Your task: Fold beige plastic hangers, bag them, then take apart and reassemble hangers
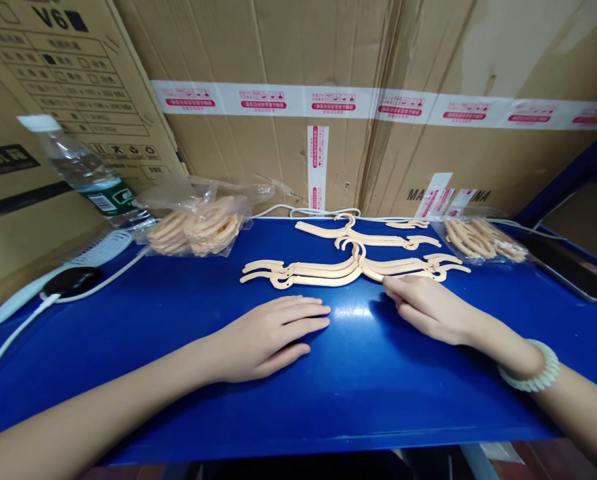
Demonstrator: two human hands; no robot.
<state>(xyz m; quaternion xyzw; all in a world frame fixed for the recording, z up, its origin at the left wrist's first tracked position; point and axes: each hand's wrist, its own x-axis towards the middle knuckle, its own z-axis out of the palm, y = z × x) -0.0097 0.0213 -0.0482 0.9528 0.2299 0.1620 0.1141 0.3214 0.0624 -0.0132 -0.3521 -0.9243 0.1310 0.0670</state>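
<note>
Beige plastic folding hangers (pixel 323 275) lie stacked close together on the blue table, their hooks pointing away from me. My left hand (pixel 273 333) rests palm down in front of them, fingers stretched out and holding nothing. At the right arm of the nearest hanger, my right hand (pixel 423 303) is closed, with its fingertips pinched against the hanger's edge. Part of that arm is hidden behind the fingers. Just beyond the stack lies another beige hanger (pixel 378 239), with a loose beige piece (pixel 403 225) farther back.
Clear bags of beige parts lie at the left (pixel 213 227) and right (pixel 471 239). A water bottle (pixel 93 173), a white brush (pixel 103 248) and a black round device (pixel 72 281) with a white cable are at left. A dark tablet-like object (pixel 573 267) lies right. Cardboard boxes (pixel 258 160) wall the back.
</note>
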